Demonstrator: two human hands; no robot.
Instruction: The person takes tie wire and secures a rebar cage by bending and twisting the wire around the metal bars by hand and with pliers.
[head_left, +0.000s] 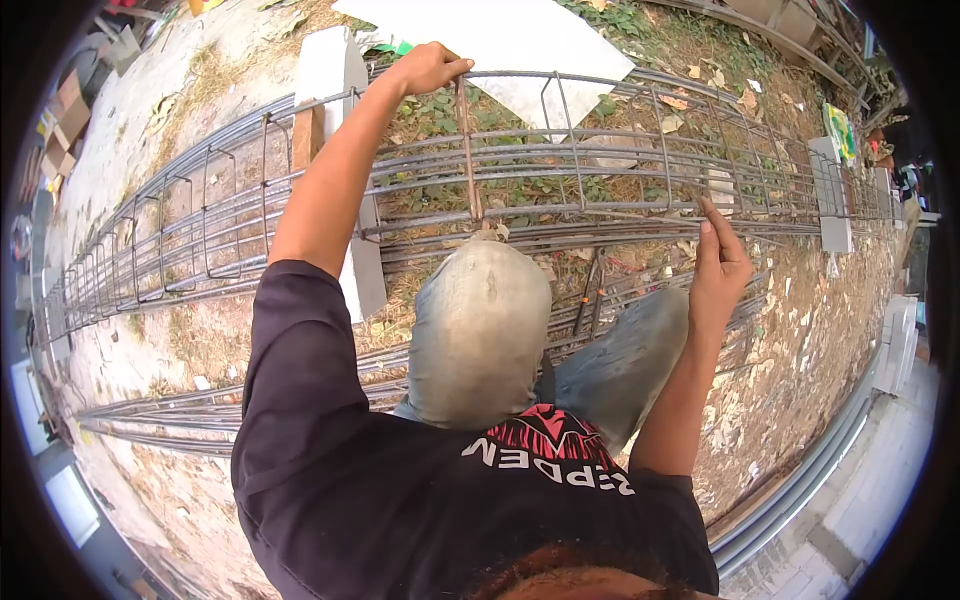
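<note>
A long rebar cage of lengthwise steel bars and square stirrups runs across the view. My left hand is closed over its far top bar, right beside a rusty brown stirrup. My right hand is at the near side of the cage, thumb and index finger close together by the near bar. Whatever is between those fingers is too small to make out. My knee is bent up against the near side of the cage. A dark tool with orange marks lies between my legs.
Pale blocks, one on the left and one on the right, are under the cage. Loose rebar lies on the ground. A white sheet rests beyond the cage. Grey pipes run along the right edge.
</note>
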